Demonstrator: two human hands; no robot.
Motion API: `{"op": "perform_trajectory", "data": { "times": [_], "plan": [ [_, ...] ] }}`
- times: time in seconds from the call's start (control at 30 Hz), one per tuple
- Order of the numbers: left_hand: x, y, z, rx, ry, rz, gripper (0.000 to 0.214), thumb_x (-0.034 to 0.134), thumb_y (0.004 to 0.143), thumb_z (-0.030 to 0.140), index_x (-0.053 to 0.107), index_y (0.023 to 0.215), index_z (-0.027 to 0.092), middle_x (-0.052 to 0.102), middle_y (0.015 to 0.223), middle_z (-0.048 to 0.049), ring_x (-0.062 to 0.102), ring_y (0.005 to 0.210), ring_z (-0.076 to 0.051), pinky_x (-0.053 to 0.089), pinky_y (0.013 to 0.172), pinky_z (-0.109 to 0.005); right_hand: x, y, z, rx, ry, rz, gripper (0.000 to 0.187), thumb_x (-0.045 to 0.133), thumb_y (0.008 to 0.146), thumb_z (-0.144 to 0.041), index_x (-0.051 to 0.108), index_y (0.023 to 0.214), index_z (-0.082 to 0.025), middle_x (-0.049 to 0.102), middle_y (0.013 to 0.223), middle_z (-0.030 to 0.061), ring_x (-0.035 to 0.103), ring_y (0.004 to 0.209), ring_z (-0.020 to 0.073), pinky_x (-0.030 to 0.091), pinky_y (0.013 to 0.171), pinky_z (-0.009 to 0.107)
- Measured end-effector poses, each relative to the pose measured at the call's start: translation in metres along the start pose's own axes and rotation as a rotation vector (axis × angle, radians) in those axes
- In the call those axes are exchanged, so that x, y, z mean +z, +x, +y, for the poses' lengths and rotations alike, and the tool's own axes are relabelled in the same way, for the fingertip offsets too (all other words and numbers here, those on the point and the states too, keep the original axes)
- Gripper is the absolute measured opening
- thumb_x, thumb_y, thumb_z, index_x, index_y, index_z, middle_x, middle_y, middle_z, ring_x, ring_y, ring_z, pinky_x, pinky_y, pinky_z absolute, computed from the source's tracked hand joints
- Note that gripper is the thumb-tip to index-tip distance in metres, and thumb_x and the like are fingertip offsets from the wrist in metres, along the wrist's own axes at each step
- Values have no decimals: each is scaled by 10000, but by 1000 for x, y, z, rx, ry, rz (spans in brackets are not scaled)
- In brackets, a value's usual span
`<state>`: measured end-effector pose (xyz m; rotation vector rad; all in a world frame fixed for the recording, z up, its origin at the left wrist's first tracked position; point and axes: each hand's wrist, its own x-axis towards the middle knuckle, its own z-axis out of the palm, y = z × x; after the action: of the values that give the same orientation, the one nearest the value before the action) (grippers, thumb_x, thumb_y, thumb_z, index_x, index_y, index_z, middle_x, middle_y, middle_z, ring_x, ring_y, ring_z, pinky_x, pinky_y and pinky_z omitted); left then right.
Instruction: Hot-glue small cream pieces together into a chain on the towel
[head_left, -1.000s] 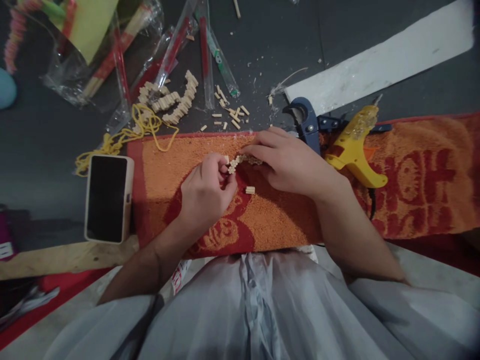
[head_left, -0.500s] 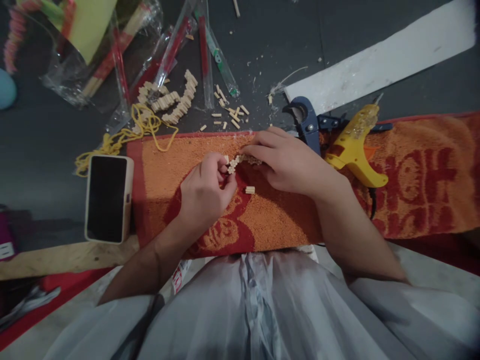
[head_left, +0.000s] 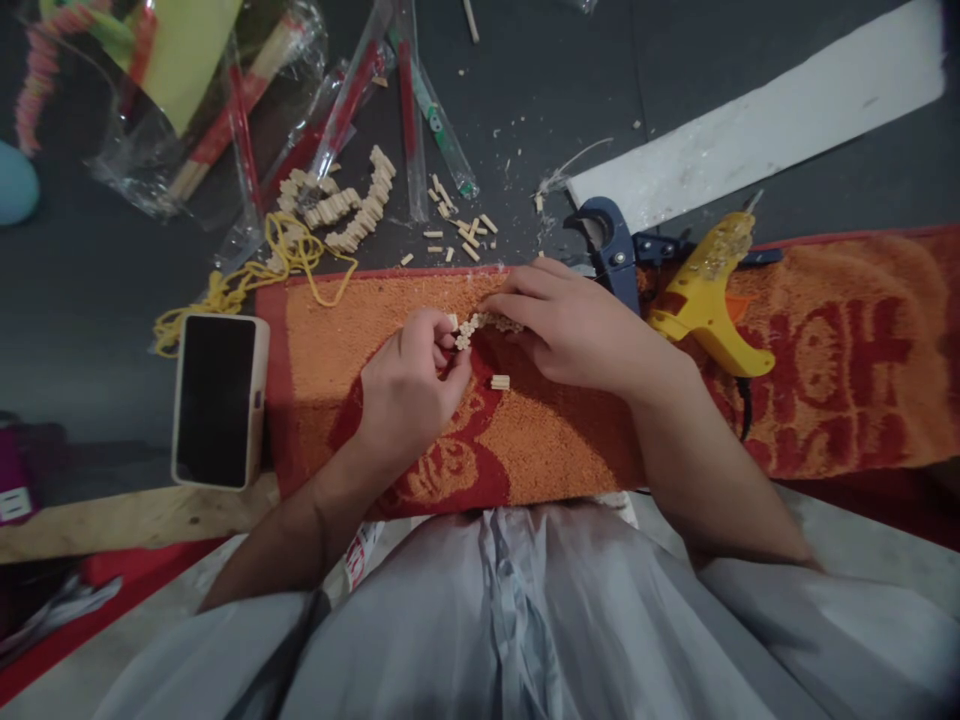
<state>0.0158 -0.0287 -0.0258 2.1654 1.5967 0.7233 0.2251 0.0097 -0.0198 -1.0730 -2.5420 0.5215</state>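
Between my hands is a strip of small pale wooden stick pieces (head_left: 466,332), joined in clusters with their round ends showing. My left hand (head_left: 409,380) pinches the strip's left end between thumb and fingers. From the right, my right hand (head_left: 574,325) closes over the other end, its fingertips partly hiding it. Just below the strip, one loose bundle of short sticks (head_left: 500,382) lies on the orange and red towel (head_left: 570,440).
A yellow glue gun (head_left: 712,290) and a blue cutter (head_left: 611,250) lie right. At left are a phone (head_left: 221,400), yellow cord (head_left: 225,290) and more joined stick clusters (head_left: 367,210). Loose stick pieces (head_left: 469,240), plastic-wrapped sticks (head_left: 247,100) and a white board (head_left: 765,110) lie behind.
The view has shifted very slightly. Both hands keep their hold on the strip, with hardly any visible movement.
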Motion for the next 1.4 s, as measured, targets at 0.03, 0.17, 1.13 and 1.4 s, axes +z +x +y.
{"op": "perform_trajectory", "data": {
  "times": [0.03, 0.17, 1.13, 1.4],
  "plan": [
    [0, 0, 0, -4, 0, -7, 197, 625, 835, 154, 527, 997, 211, 630, 784, 33, 597, 635, -99, 476, 633, -222, 0, 0, 0, 0, -6, -4, 353, 441, 811, -17, 642, 1082, -124, 616, 1017, 140, 519, 967, 294, 412, 875, 433],
    [-1, 1, 0, -6, -2, -8, 194, 637, 826, 158, 537, 984, 211, 629, 775, 31, 599, 640, -104, 477, 639, -229, -1, 0, -1, 2, -9, -8, 355, 448, 809, -19, 643, 1084, -130, 619, 1026, 139, 516, 965, 293, 409, 876, 431],
    [-14, 11, 0, 96, 8, 134, 38, 650, 895, 245, 654, 932, 250, 732, 881, -14, 704, 854, -161, 582, 837, -300, -7, 2, -12, 99, 304, 178, 289, 533, 924, -205, 645, 1191, -193, 585, 1040, 83, 584, 1002, 248, 482, 870, 386],
    [-17, 12, -3, 105, 3, 160, 69, 645, 901, 249, 685, 957, 242, 746, 924, -35, 718, 921, -189, 584, 881, -331, -9, 3, -13, 111, 364, 224, 278, 589, 946, -305, 644, 1195, -197, 597, 1029, 73, 582, 959, 234, 489, 867, 394]
  ]
}}
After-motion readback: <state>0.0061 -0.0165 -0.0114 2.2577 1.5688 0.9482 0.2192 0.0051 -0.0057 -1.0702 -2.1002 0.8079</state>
